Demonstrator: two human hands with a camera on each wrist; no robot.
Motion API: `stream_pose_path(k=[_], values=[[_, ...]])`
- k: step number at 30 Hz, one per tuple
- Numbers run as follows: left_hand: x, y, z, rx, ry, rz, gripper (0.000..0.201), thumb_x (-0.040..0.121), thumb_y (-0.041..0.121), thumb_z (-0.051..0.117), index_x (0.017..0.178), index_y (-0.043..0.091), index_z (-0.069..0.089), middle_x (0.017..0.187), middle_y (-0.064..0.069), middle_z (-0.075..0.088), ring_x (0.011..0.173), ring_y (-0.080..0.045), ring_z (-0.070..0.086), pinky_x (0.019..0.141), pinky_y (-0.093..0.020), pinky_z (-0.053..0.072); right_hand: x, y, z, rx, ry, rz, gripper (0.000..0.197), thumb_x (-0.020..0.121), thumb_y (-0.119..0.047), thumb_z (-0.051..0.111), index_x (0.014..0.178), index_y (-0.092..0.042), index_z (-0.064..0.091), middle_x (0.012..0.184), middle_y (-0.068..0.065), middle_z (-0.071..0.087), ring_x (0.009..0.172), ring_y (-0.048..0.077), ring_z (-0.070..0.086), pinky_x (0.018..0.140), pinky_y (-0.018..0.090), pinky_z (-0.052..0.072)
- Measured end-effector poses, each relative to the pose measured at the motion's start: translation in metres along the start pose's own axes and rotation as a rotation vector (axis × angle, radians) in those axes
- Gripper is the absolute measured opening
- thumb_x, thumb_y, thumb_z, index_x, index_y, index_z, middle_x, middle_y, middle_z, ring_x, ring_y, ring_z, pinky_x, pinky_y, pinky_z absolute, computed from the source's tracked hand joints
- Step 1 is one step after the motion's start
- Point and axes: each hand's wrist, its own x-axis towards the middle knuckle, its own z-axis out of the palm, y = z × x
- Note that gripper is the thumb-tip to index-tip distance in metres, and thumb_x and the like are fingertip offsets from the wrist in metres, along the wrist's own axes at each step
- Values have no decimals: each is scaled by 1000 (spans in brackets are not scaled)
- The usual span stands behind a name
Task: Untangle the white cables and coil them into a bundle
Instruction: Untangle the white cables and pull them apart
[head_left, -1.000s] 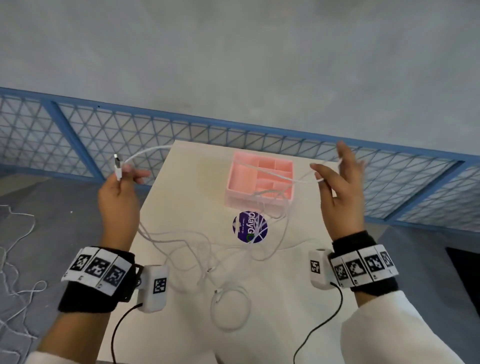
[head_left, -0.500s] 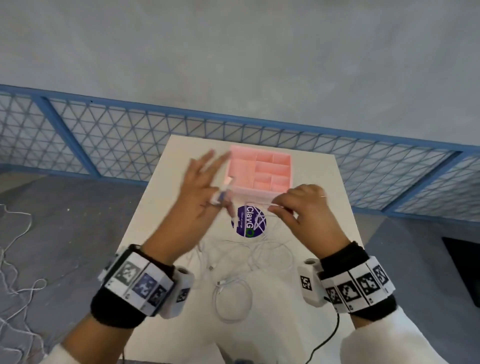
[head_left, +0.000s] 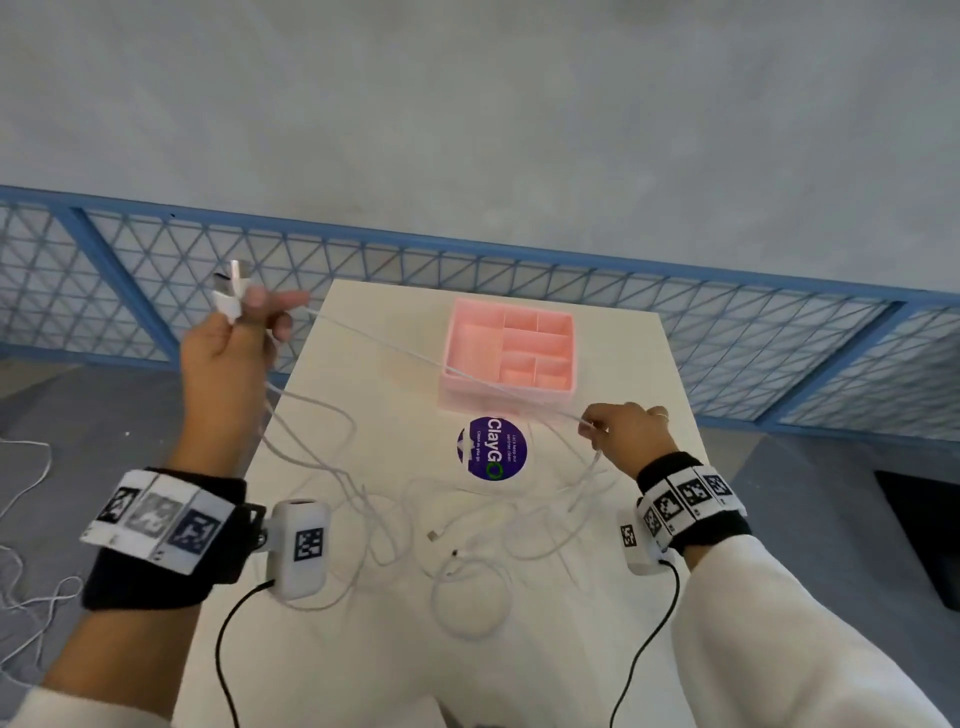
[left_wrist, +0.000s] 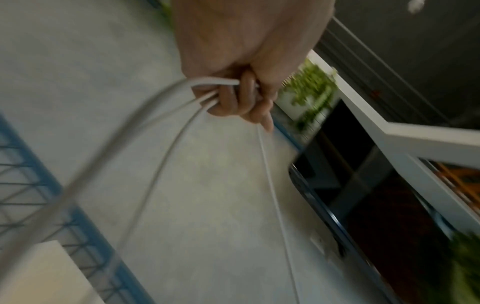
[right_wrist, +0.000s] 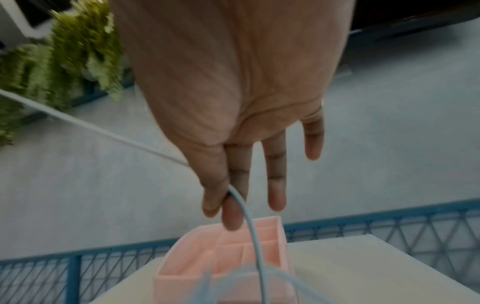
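Head view: left hand (head_left: 228, 358) is raised off the table's left edge, fingers curled round white cable strands, a plug (head_left: 228, 291) sticking up above the fist. Left wrist view confirms several strands gripped in the curled fingers (left_wrist: 233, 98). One cable (head_left: 415, 358) runs taut across the near corner of the pink tray (head_left: 566, 389) to the right hand (head_left: 628, 436), where thumb and forefinger pinch it; the other fingers hang loosely extended. Remaining white cables (head_left: 467, 530) lie tangled on the table (head_left: 363, 649), near side of a round purple sticker (head_left: 492, 448). Blue mesh fence (head_left: 727, 322) stands beyond the far edge. More cable lies on the floor (head_left: 26, 519) at left.
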Motion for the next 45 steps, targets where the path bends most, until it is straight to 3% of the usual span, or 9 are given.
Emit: stream_pose_path(k=[7,14,20,26,30,34,36,39,45], values=[[-6,-29,-19,313,6,61,26,101,27,39,104,17,62,76,22,62,68,15,49,70,-7,36,-7,-46,-54,973,589,-166,26,93,-4,46,109,-12,65,109,3,66,87,15,63,86,31,52],[-6,-33,-36,414,155,-9,37,101,36,36,104,17,67,75,-3,57,46,4,40,51,-18,30,-33,-50,-86,594,841,-582,18,95,-18,45,104,-21,60,117,-2,57,109,11,55,114,52,23],[-3,-21,-29,453,152,-25,38,101,34,35,87,13,64,52,-5,31,34,-1,36,35,-10,25,-54,-47,-92,798,821,-412,19,93,-28,50,108,-29,61,78,-39,59,69,-7,58,66,24,51],[11,-31,-42,571,223,-26,42,99,36,33,91,14,69,58,-6,42,48,-4,44,50,-20,38,-66,-25,-97,279,1129,-373,19,90,-25,62,96,-10,72,62,7,65,55,22,56,55,32,44],[17,-26,-41,632,200,30,40,94,56,32,75,43,64,85,1,64,93,-45,57,85,-56,47,-58,-11,-79,180,943,-378,15,90,-19,59,98,-15,72,68,3,68,57,26,51,65,25,31],[-14,-10,25,284,-311,175,24,89,36,47,105,43,63,116,25,56,114,-60,44,103,-67,30,-63,-38,-60,428,673,-534,15,86,-26,62,95,-19,74,70,-7,69,64,18,44,64,25,35],[-42,-5,62,297,-652,149,36,89,26,45,118,12,62,116,34,58,135,-33,37,116,-50,18,-67,-59,-60,535,590,-534,12,83,-28,65,92,-25,72,72,-9,67,69,10,43,65,18,35],[-69,-3,95,297,-950,-59,26,92,37,47,99,25,69,94,11,73,91,-1,62,88,-20,44,-67,-72,-67,850,429,-408,28,79,-17,70,85,-36,50,71,-5,57,64,5,49,61,12,36],[-26,-6,61,173,-376,51,30,93,28,42,85,34,70,69,21,64,64,4,47,64,-12,35,-51,-26,-44,496,215,-302,25,82,-18,67,99,-21,49,66,-13,51,68,17,58,79,33,42]])
